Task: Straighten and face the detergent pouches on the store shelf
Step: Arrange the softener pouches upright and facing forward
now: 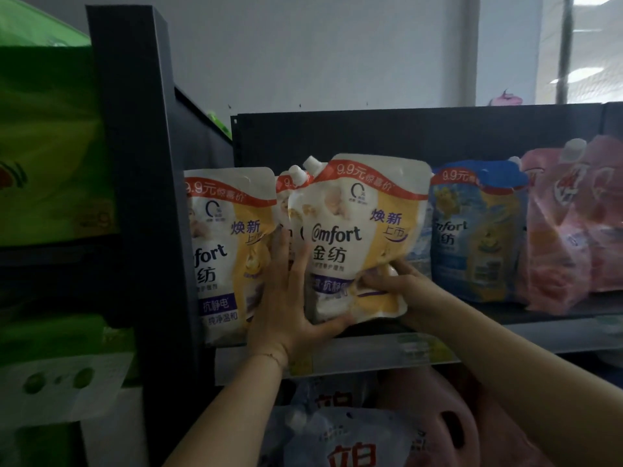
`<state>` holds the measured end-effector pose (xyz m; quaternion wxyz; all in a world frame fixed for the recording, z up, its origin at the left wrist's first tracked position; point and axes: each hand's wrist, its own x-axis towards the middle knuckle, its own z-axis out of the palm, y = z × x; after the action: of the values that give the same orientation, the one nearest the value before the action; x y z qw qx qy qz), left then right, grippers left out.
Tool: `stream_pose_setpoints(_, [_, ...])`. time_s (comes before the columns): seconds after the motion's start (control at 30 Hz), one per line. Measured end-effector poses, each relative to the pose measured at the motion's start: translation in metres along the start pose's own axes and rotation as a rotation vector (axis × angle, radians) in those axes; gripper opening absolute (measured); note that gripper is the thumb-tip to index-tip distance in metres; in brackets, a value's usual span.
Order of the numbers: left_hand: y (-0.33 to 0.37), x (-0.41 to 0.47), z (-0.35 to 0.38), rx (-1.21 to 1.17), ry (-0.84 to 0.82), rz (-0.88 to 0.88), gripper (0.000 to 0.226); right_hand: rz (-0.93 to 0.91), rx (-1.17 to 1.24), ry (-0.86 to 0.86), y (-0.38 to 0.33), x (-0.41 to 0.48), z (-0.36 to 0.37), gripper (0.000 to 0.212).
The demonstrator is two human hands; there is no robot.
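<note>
As the left hand (290,298) clasps the yellow pouch (354,210) at 7 o'clock and the right hand (387,283) pinches it at 4 o'clock, seat its base flat on the shelf (539,335), label forward.

On shelf (539,335): middle pouch (357,230) between left pouch (229,251) and right pouch (472,237); rear pouch (285,193) behind it.

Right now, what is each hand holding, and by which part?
Both hold the tilted pouch: left hand cups its lower-left corner, right hand grips its lower-right side.
</note>
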<state>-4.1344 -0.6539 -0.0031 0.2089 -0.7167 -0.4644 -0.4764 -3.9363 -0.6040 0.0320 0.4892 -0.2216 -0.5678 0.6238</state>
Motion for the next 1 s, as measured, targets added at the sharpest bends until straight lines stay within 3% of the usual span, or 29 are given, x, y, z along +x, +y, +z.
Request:
stream_pose_setpoints(0.1, [-0.002,0.0,0.001,0.116,-0.018,0.047,0.105,0.103,-0.086,-0.028,-0.004,0.007,0.0,0.046])
stream_pose_setpoints(0.27, [-0.001,0.002,-0.001,0.221,-0.127,0.053,0.095,0.187,-0.447,-0.108,-0.021,0.004,-0.005,0.039])
stream_pose_setpoints(0.4, [-0.002,0.003,-0.002,0.243,-0.183,0.049,0.097,0.072,-0.623,0.061,-0.027,-0.002,-0.004,0.032])
stream_pose_setpoints(0.53, [-0.002,0.004,0.0,0.235,-0.201,0.049,0.098,-0.149,-0.573,0.302,-0.019,-0.008,-0.005,0.026])
stream_pose_setpoints(0.67, [-0.002,0.003,0.0,0.23,-0.187,0.045,0.098,-0.198,-0.37,0.263,-0.018,-0.009,-0.012,0.022])
stream_pose_setpoints(0.73, [-0.002,0.002,0.001,0.235,-0.17,0.067,0.096,-0.217,-0.274,0.321,-0.023,-0.007,-0.013,0.015])
stream_pose_setpoints(0.83, [-0.003,0.0,0.002,0.258,-0.132,0.133,0.084,-0.24,-0.349,0.437,-0.032,0.0,-0.013,0.017])
stream_pose_setpoints(1.0, [-0.003,-0.002,0.006,0.341,-0.081,0.215,0.068,-0.241,-0.503,0.454,-0.053,0.019,-0.004,0.018])
